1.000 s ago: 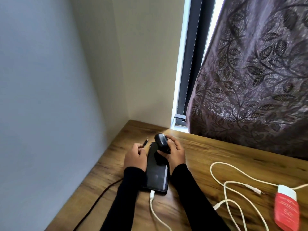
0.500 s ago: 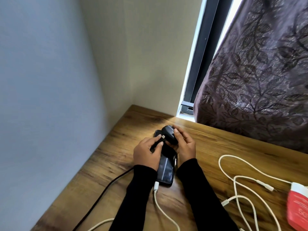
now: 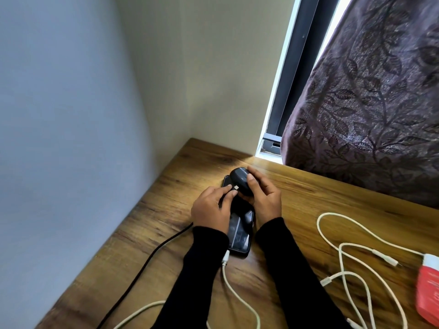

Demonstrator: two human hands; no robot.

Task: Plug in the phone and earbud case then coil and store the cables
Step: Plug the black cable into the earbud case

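Near the counter's [image 3: 152, 233] far left corner, by the wall, a person's two hands meet above a black phone [image 3: 240, 233] lying flat on the wood. Right hand [image 3: 263, 198] curls its grip around a black earbud case [image 3: 240, 181], held just over the phone's far end. Left hand [image 3: 211, 210] pinches the plug of a black cable [image 3: 147, 260] right against the case's side; whether it is seated cannot be told. That cable trails back along the counter's left edge. A white cable [image 3: 234, 288] is plugged into the phone's near end. Toward the right edge, another white cable [image 3: 342, 255] lies in loose loops, with a red tube [image 3: 427, 290] beside it.
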